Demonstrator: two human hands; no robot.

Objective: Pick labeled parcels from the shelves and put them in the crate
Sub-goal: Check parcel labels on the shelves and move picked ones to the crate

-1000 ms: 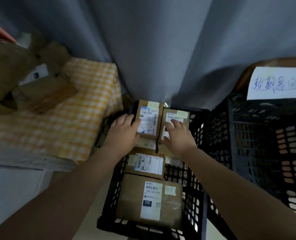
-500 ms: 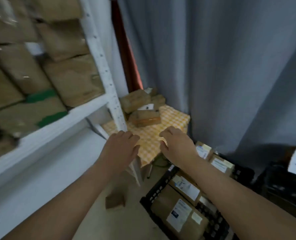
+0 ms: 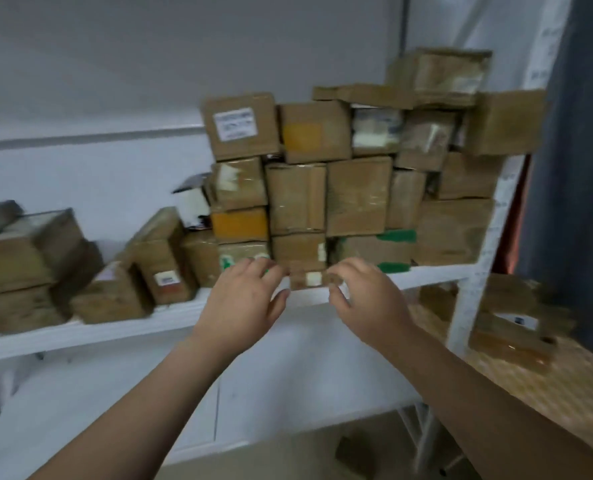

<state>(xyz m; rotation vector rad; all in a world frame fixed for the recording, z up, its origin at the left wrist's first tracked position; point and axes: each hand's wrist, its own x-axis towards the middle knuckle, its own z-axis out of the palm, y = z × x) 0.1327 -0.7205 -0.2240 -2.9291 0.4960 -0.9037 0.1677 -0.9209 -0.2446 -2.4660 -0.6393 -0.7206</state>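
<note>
A white shelf (image 3: 122, 327) carries a tall stack of brown cardboard parcels (image 3: 340, 168), some with white labels or green and orange tape. Both my hands are raised in front of the stack's bottom row. My left hand (image 3: 243, 303) has its fingers spread and relaxed, just left of a small brown parcel (image 3: 305, 278) with a white label at the shelf's front edge. My right hand (image 3: 364, 296) hovers just right of that parcel with fingers loosely curled. Neither hand holds anything. The crate is out of view.
More parcels (image 3: 28, 258) lie on the shelf's left part. The white shelf upright (image 3: 478, 271) stands at the right. Beyond it, a low table with a yellow checked cloth (image 3: 548, 393) holds a few parcels. A dark curtain (image 3: 572, 133) hangs at far right.
My view swung up and left from the crate to the shelf. Both hands left the parcels in the crate and rose, empty, to the small parcel at the shelf's front edge.
</note>
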